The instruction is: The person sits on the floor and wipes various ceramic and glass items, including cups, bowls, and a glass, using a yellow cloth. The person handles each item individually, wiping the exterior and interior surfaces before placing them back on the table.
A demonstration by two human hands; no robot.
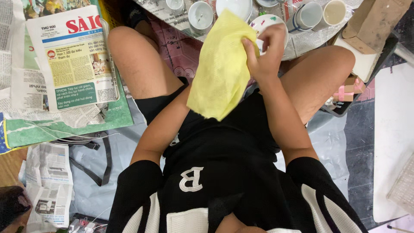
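I sit on the floor with knees apart. My right hand point(264, 51) is raised between them, its fingers pinched on the top edge of a yellow cloth point(220, 71) that hangs down over my lap. The cloth covers my left hand completely; only the left forearm shows, running up under it. Just past my right hand lies a small white plate point(264, 21) with coloured paint dabs on it; whether a hand touches it is hidden.
Several white ceramic cups point(201, 15) and bowls point(334, 12) stand on newspaper ahead of me. Folded newspapers point(73, 60) lie at the left over a green sheet. Cardboard pieces point(368, 26) sit at the upper right, a white board point(392, 138) at the right, a black strap point(101, 164) at the lower left.
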